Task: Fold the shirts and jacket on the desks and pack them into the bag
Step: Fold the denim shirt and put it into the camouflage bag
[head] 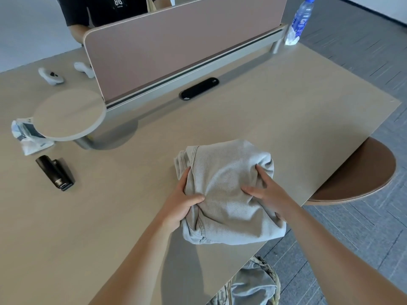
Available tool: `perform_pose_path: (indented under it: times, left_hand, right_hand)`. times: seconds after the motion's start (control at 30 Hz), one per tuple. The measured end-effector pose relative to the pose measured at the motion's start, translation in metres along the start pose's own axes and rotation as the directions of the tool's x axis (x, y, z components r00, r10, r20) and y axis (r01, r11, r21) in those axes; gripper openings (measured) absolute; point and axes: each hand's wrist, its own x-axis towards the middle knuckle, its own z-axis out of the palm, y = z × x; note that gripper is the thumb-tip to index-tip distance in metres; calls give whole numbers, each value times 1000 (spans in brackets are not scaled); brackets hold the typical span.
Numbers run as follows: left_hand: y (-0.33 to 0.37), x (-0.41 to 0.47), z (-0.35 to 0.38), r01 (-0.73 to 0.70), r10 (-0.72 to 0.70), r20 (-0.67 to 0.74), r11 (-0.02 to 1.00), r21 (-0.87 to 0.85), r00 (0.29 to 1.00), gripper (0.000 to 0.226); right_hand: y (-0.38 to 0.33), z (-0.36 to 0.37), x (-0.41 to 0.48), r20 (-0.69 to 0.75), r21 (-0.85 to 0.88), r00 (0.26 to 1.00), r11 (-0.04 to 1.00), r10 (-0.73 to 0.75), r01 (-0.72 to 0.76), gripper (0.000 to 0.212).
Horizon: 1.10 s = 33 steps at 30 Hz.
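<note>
We have both hands on one folded jacket [229,208], a pale grey bundle lying on the desk [275,111] near its front edge. Our left hand [182,201] grips the bundle's left side, thumb on top and fingers curled into the cloth. Our right hand [268,192] holds the right side, thumb and forefinger spread over the top and the other fingers tucked round the edge. This jacket is the only garment we see on the desk.

Below the desk edge, just under our arms, stands one camouflage bag [272,275]. Its mouth is open and pale cloth [253,285] lies inside; we cannot tell how many pieces.

To our left lie one black device [56,172], one crumpled plastic packet [26,137] partly under a round raised tray [68,114], and two white controllers [49,75]. One pink divider [176,47] runs across the back, with a black oval socket [199,88] at its foot and one water bottle [301,18] at its right end. A brown chair seat [356,172] juts out beyond the desk's right edge. Another person [99,9] sits behind the divider, mostly hidden.
</note>
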Motion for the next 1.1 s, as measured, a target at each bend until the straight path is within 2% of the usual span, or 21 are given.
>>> perform_pose_path:
  times: [0.23, 0.37, 0.57, 0.73, 0.93, 1.1]
  left_hand:
    - [40, -29, 3, -147, 134, -119, 983, -112, 984, 78]
    - [83, -57, 3, -215, 198, -150, 971, -102, 969, 74]
    - [132, -114, 30, -282, 263, -185, 956, -84, 947, 70]
    - [148, -155, 65, -343, 307, -256, 933, -106, 917, 72]
    - [138, -214, 132, -433, 369, -391, 897, -88, 843, 73]
    - [107, -286, 215, -492, 390, -549, 869, -45, 739, 73]
  right_hand:
    - [-24, -4, -23, -56, 84, 988, 985, -144, 148, 108]
    - [-62, -17, -52, -83, 135, 970, 962, -229, 238, 110]
    - [-97, -52, -108, -95, 162, 954, 941, -286, 298, 122]
    - [-114, -88, -140, -74, 139, 917, 907, -391, 398, 113]
    - [-97, -130, -171, 19, 175, 861, 850, -508, 497, 108]
    - [-62, -168, -214, 194, 196, 791, 813, -580, 549, 103]
